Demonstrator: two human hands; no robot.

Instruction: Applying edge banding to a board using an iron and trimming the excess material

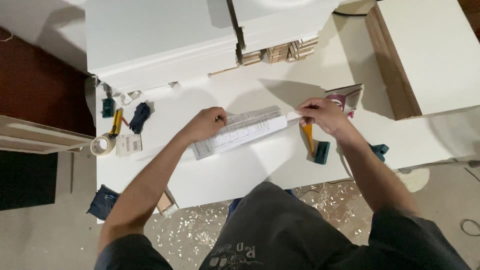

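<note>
**Printed sheet held at both ends**

Mid-frame on the white panel (235,175), I see my left hand (206,123) and right hand (322,114) pinching the curled printed sheet (240,131) taut — next, I'd judge, flattening calls for even pressure.

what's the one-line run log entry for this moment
left hand: holds printed sheet | right hand: pinches sheet's other end | sheet: partly rolled, over white board | nearby: tape roll
</note>
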